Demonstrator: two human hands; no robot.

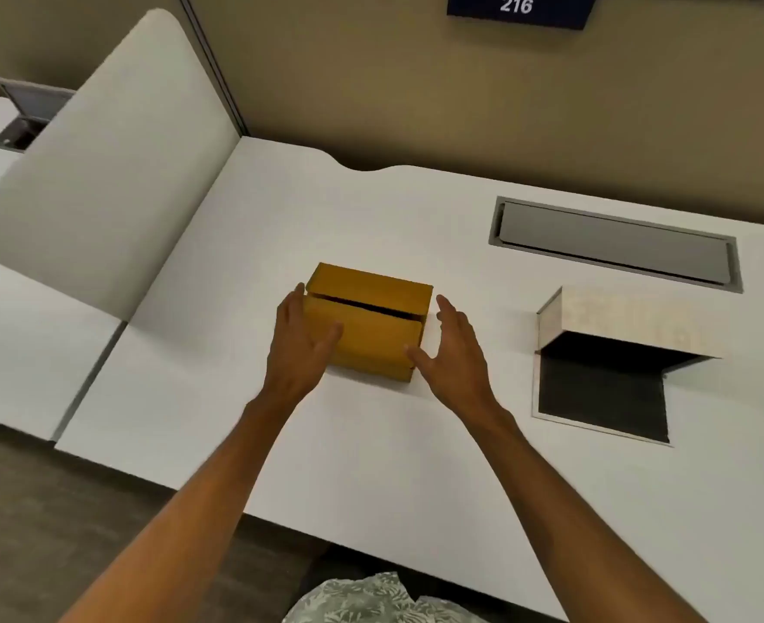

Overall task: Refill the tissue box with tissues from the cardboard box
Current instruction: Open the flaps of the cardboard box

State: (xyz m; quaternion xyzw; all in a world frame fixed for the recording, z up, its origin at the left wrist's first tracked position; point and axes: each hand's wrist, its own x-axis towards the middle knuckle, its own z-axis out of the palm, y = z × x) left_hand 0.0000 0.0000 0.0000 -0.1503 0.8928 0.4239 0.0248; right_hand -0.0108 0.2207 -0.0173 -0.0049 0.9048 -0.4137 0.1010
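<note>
The cardboard box [373, 323] shows only a dark slit between its top flaps, so its contents cannot be seen, and its left face is mostly covered by the left hand [301, 341]. The tissue box [618, 357] at the right opens onto a dark interior where nothing can be made out, and the pale pattern on its top is too washed out to read. Both forearms, the patterned cloth [371, 600] at the near edge and the far sign [519, 9] numbered 216 are cut off by the frame.

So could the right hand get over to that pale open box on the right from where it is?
Probably yes. The right hand hovers open beside the cardboard box, holding nothing, and only bare white desk lies between it and the tissue box.
</note>
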